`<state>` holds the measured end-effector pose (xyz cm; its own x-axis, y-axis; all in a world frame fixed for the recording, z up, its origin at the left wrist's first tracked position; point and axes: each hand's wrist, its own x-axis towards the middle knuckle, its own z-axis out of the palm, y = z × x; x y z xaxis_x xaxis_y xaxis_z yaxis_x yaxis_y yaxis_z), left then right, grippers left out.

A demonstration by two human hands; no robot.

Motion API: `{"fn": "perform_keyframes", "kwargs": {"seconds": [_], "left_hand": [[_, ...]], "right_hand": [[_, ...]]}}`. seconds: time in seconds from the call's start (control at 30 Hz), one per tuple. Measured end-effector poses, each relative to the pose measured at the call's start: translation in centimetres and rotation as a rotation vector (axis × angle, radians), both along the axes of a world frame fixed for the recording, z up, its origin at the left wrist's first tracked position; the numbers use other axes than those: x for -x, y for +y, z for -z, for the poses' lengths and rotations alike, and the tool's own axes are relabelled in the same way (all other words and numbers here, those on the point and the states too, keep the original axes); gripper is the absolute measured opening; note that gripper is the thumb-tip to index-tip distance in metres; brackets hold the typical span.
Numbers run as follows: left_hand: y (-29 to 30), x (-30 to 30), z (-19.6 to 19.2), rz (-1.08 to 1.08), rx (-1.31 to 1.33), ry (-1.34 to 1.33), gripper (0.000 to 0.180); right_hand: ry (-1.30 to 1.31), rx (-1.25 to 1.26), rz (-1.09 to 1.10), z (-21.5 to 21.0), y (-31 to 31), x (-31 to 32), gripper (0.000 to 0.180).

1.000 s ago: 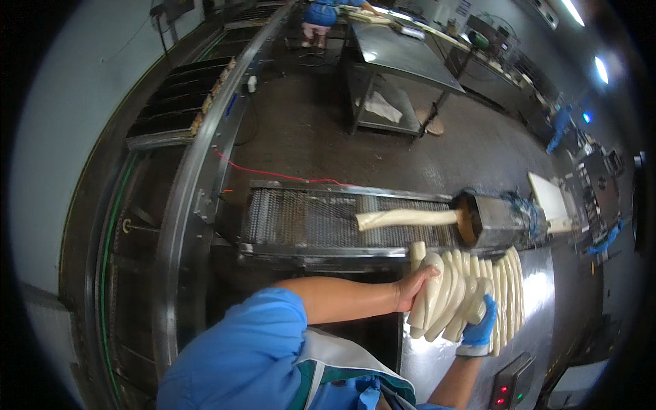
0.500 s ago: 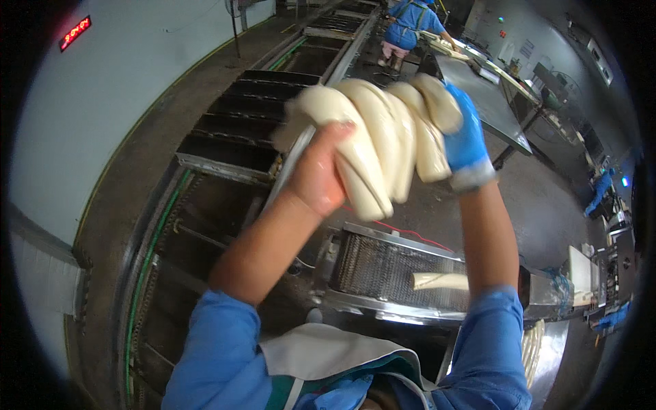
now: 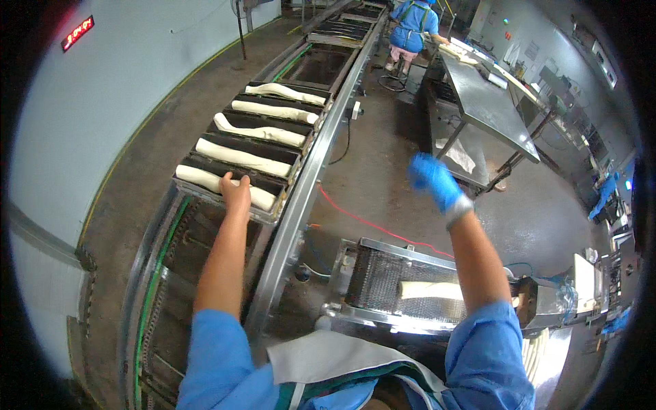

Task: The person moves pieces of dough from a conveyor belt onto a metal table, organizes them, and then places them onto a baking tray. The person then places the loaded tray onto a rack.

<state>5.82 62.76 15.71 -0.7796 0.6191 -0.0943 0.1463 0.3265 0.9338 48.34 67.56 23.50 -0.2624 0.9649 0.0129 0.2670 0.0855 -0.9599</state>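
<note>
Several long, pale dough rolls (image 3: 243, 158) lie one per slot in a set of dark baking tins (image 3: 263, 219) on the conveyor to the left. My bare left hand (image 3: 236, 192) rests on the nearest dough roll (image 3: 198, 176), its fingers apart and reaching over the top. Part of that roll is hidden under the hand. In its blue glove, my right hand (image 3: 435, 182) is in the air over the floor, right of the conveyor. It is slightly blurred, with loosely curled fingers and no dough visible in it.
A metal rail (image 3: 290, 219) edges the conveyor. Front right, a mesh belt (image 3: 372, 277) carries another dough roll (image 3: 430, 290). A steel table (image 3: 488, 109) stands at back right, near another person (image 3: 408, 31) in blue. A red cable (image 3: 362, 220) crosses the floor.
The dough rolls, held up between both hands before, now lie in the tins. My left hand has moved down and left; the right has swung lower and away from the dough.
</note>
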Motion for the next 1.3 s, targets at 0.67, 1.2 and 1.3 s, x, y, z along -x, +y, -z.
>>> {"fn": "perform_keyframes", "kwargs": {"seconds": [0.67,1.2,1.3], "left_hand": [[-18.1,3.3,5.7,0.775,0.714,1.134,0.046],[-57.1,6.3,-2.7,0.245,0.606,0.845,0.027],[-55.0,4.7,-0.5,0.438,0.364,0.880,0.031]], "right_hand": [[0.432,0.054,0.482,9.1,-31.5,-13.4,0.046],[0.903,0.049,1.206,24.5,-77.3,-30.8,0.017],[0.750,0.200,1.181,19.1,-65.9,-27.2,0.025]]}}
